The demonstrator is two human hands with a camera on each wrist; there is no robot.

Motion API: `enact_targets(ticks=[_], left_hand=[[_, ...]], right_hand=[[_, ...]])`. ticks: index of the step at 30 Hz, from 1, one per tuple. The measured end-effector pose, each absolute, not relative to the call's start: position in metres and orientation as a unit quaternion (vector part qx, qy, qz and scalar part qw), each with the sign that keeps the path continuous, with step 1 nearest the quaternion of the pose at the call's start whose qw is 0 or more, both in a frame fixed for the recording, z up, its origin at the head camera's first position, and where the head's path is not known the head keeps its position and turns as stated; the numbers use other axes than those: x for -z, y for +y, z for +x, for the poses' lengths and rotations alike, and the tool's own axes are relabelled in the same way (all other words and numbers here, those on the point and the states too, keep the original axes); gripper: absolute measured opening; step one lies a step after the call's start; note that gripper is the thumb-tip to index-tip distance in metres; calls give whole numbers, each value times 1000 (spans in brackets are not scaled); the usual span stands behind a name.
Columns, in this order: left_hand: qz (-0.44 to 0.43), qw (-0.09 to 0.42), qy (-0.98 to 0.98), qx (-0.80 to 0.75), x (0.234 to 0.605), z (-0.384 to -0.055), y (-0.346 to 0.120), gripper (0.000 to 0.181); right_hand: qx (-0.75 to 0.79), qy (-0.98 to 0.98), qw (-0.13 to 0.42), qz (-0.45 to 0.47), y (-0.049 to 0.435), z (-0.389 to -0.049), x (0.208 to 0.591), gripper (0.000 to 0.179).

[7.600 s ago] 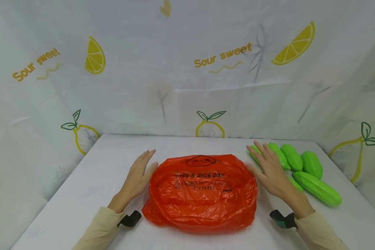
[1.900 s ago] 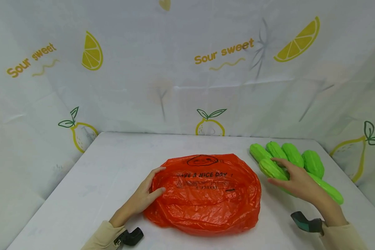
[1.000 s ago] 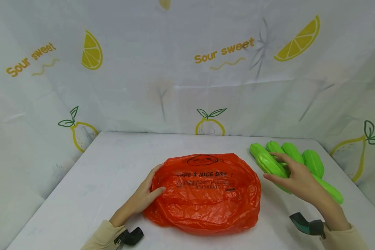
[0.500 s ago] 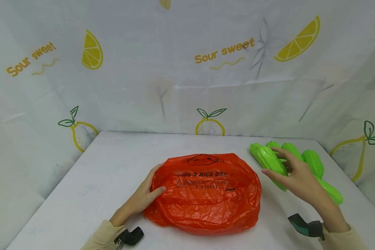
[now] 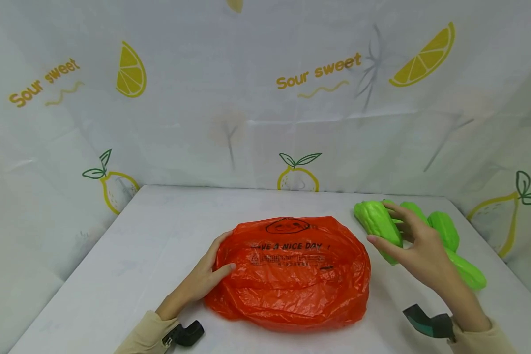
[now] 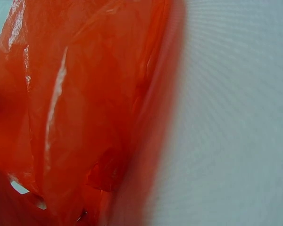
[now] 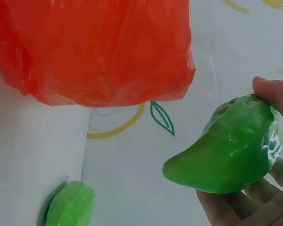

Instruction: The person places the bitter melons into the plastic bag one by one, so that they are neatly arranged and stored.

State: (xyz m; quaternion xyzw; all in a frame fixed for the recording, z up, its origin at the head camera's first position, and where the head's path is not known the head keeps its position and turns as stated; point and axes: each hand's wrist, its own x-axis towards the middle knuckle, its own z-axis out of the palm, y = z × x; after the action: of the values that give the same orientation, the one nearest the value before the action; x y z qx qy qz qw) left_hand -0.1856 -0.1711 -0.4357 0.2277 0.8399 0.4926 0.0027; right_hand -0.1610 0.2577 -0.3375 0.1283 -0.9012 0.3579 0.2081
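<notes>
A crinkled red plastic bag [image 5: 292, 290] with black print stands in the middle of the table in the head view. My left hand [image 5: 199, 280] holds the bag's left side, thumb on the front and fingertips partly hidden behind it. The left wrist view shows mostly red plastic [image 6: 85, 103]. To the right of the bag, my right hand [image 5: 425, 248] grips a shiny green bitter melon [image 5: 378, 223] between thumb and fingers. In the right wrist view this bitter melon [image 7: 231, 150] is off the table, its tapered tip pointing away from the hand.
Several more green bitter melons [image 5: 444, 231] lie at the table's right, partly behind the right hand; one [image 5: 466, 270] is nearest the front. A white table [image 5: 128, 260] bears everything, with a lemon-printed cloth [image 5: 203, 98] hanging behind.
My left hand came onto the bag's left side and stayed. My right hand moved from the bag to the bitter melons, took one, lifted it and tilted its near end up.
</notes>
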Motion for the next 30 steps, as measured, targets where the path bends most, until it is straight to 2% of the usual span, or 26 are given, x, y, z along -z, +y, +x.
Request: enact_targets(ticks=[6, 16, 26, 30], left_hand=[[228, 6, 840, -493, 436, -185, -172, 70], [226, 12, 840, -494, 436, -185, -171, 71], [231, 11, 838, -494, 436, -185, -171, 70], [231, 9, 838, -494, 436, -185, -171, 71]], right_hand=[[-364, -896, 216, 137, 247, -160, 334, 78], [-367, -897, 193, 156, 227, -161, 328, 72], [-373, -887, 208, 176, 207, -158, 321, 75], [-374, -888, 196, 183, 198, -157, 317, 73]])
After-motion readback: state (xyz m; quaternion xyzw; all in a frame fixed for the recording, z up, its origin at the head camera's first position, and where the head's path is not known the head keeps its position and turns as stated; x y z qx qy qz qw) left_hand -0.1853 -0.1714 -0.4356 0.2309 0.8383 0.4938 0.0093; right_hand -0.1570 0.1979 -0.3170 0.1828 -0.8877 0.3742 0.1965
